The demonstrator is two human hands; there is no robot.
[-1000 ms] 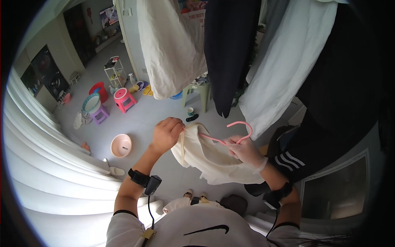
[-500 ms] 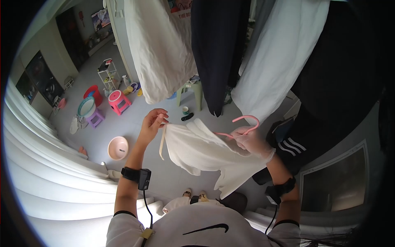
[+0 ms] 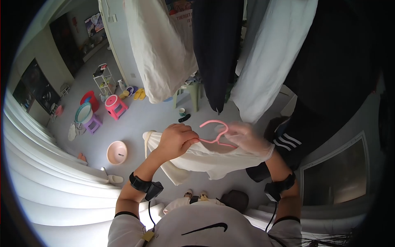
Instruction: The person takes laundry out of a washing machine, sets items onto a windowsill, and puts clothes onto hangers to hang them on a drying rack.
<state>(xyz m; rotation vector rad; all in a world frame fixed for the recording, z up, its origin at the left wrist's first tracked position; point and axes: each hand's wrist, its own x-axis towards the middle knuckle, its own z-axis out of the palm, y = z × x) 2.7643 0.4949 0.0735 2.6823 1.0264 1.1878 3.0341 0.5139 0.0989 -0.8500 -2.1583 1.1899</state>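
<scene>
A pink hanger (image 3: 218, 141) sits in the neck opening of a cream garment (image 3: 197, 158), its hook pointing up. My left hand (image 3: 177, 141) is closed in a pinch on the hanger's left arm and the garment's edge beside it. Covered by a clear glove, my right hand (image 3: 247, 139) is blurred at the garment's right side, close to the hanger's hook; its fingertips are smeared by motion. The garment's left end hangs past my left hand, with a narrow pale strip along it.
White trousers (image 3: 158, 53), dark trousers (image 3: 216, 53) and a pale garment (image 3: 273, 57) hang ahead. Black striped trousers (image 3: 321, 103) hang at the right. A pink basin (image 3: 117, 152), a pink stool (image 3: 116, 106) and a green stool (image 3: 188, 94) stand on the floor.
My left hand has moved right, from the garment's left end to the hanger's arm. My right hand has let go of the hanger's neck and shifted slightly. The garment now hangs lower at the left.
</scene>
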